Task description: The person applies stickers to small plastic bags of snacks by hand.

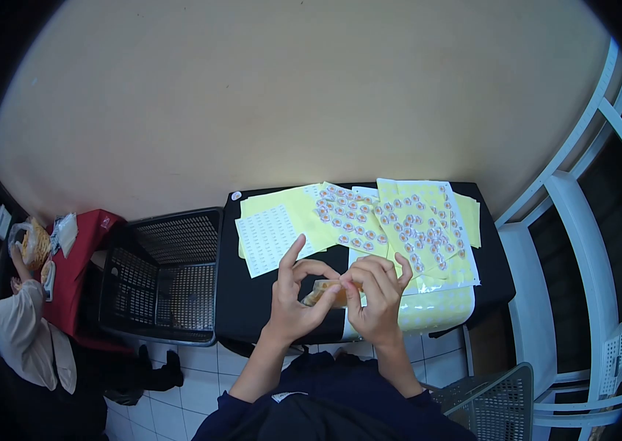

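A small packet (331, 295) with orange-brown contents is held up between my two hands, over the front edge of the black-covered table (252, 309). My left hand (297, 294) pinches it between thumb and fingers, and my right hand (375, 294) pinches its upper edge close by. The fingertips nearly meet there. Behind them lie yellow sheets with round stickers (351, 217), a second such group (421, 228) to the right, and a white sheet of small printed labels (270, 239) to the left.
A black plastic crate (160, 275) stands left of the table. Farther left, a person (28, 331) works at a red-covered table (79, 272) with packets. A grey crate (498, 404) is at lower right, beside white shelving (583, 257).
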Motion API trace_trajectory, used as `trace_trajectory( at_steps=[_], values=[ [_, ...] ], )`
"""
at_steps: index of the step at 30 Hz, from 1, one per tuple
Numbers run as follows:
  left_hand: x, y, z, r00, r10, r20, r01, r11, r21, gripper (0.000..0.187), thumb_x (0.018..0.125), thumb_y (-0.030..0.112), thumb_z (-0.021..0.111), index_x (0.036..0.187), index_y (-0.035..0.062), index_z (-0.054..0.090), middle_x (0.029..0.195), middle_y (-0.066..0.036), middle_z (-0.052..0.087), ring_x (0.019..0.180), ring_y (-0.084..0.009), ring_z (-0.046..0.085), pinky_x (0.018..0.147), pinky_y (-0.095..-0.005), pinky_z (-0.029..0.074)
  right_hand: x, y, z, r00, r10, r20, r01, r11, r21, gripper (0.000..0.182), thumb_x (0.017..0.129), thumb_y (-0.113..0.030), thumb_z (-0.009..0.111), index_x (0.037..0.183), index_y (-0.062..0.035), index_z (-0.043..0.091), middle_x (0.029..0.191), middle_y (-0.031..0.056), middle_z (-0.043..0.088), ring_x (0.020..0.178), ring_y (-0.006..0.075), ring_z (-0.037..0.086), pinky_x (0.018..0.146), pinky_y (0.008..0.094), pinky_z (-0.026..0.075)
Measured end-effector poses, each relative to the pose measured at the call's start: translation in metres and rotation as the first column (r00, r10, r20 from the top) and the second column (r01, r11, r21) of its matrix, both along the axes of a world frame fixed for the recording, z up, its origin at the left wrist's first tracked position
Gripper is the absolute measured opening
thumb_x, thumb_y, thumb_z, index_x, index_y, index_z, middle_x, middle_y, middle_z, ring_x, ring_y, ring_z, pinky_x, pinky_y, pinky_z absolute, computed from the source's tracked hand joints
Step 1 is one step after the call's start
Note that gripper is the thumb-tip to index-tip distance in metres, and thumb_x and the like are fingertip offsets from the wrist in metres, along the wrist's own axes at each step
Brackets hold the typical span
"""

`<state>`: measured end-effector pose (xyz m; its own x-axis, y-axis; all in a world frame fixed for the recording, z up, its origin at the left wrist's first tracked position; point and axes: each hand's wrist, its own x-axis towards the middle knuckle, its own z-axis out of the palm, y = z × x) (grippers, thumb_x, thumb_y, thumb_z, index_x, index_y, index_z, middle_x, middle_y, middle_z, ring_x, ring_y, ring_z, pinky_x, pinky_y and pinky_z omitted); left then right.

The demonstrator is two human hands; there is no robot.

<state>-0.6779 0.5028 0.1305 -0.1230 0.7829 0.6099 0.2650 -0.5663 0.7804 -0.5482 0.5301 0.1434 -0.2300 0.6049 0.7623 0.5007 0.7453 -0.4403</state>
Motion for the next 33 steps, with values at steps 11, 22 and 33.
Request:
trace_trajectory(
  at_steps=[11, 22, 33],
  values=[
    [-0.004, -0.001, -0.001, 0.998, 0.055, -0.026, -0.055, 0.998, -0.003, 0.068, 0.069, -0.006, 0.059, 0.126, -0.0042, 0.021, 0.073, -0.008, 0.057, 0.073, -0.0141, 0.056, 0.074, -0.0255, 0.043, -0.003, 0.001, -0.004, 0.998, 0.0, 0.056, 0.0, 1.0, -0.005, 0.005, 0.072, -0.012, 0.06, 0.072, -0.0114, 0.055, 0.076, -0.0013, 0.056, 0.084, 0.0165, 0.054, 0.093, 0.0408, 0.019],
    [-0.028, -0.001, -0.008, 0.989, 0.107, 0.104, -0.093, 0.987, -0.131, 0.057, 0.071, -0.002, 0.062, 0.116, -0.003, 0.027, 0.07, -0.006, 0.06, 0.073, -0.0134, 0.058, 0.085, -0.0332, 0.042, -0.004, 0.011, -0.015, 0.99, 0.064, 0.127, -0.057, 0.997, -0.058, 0.007, 0.072, -0.016, 0.061, 0.07, -0.0118, 0.056, 0.075, -0.0017, 0.056, 0.088, 0.0173, 0.052, 0.094, 0.0436, 0.019],
    [-0.044, -0.004, -0.01, 0.975, 0.103, 0.199, -0.077, 0.988, -0.133, 0.053, 0.07, -0.007, 0.059, 0.111, 0.0028, 0.026, 0.067, -0.004, 0.058, 0.073, -0.0124, 0.058, 0.096, -0.0402, 0.033, 0.001, 0.015, -0.014, 0.989, 0.049, 0.141, -0.044, 0.998, -0.043, 0.009, 0.071, -0.017, 0.063, 0.067, -0.0126, 0.057, 0.072, -0.0026, 0.056, 0.089, 0.0168, 0.052, 0.097, 0.0448, 0.017]
  ],
)
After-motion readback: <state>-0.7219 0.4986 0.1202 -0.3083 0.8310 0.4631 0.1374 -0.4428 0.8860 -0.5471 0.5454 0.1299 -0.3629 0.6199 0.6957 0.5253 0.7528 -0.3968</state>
